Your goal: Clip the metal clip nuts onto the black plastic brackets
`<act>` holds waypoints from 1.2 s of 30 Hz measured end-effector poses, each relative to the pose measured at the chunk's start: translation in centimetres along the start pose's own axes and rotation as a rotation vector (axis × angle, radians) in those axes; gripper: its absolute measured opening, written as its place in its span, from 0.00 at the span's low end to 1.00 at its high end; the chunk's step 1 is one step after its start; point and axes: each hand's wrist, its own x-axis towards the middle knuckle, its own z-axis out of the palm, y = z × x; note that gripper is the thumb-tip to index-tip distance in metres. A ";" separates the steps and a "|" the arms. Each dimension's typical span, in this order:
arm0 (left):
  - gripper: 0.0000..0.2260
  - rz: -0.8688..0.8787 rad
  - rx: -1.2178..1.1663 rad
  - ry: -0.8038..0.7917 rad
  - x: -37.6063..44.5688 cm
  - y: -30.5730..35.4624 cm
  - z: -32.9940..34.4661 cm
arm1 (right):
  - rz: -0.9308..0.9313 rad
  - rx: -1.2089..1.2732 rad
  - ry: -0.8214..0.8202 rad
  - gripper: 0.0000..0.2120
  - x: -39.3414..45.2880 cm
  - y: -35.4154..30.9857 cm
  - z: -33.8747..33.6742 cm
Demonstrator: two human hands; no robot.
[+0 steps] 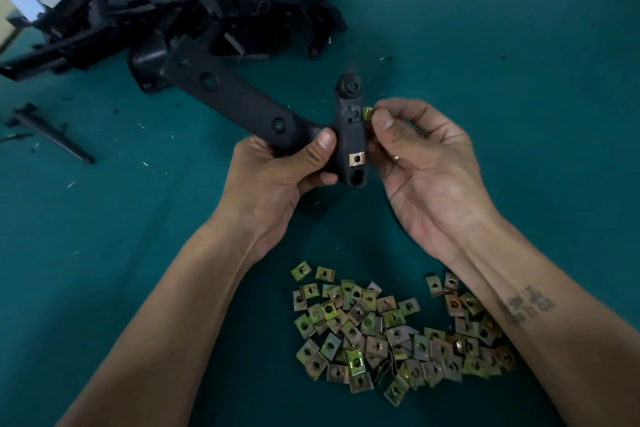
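A bracket (263, 114) is being gripped by the left hand (277, 180); a nut (367, 113) is being pinched at its 3 o'clock edge by the right hand (419, 163).

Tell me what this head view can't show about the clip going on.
- Clip: mostly covered by the right hand fingertips; seating unclear.
- Bracket: middle hidden under the left hand.
- Bracket pile: top cut by the frame edge.
- Clip pile: right part hidden behind the forearm.
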 end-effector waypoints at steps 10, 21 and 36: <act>0.06 0.027 0.021 -0.023 -0.1 -0.1 0.0 | -0.058 -0.084 0.063 0.05 -0.4 -0.1 0.2; 0.03 0.030 0.013 -0.019 -0.1 -0.2 0.1 | -0.085 -0.136 0.038 0.06 -0.6 0.2 0.4; 0.06 0.093 0.060 0.015 0.1 -0.7 0.1 | 0.108 -0.161 -0.080 0.22 -1.8 -0.8 0.2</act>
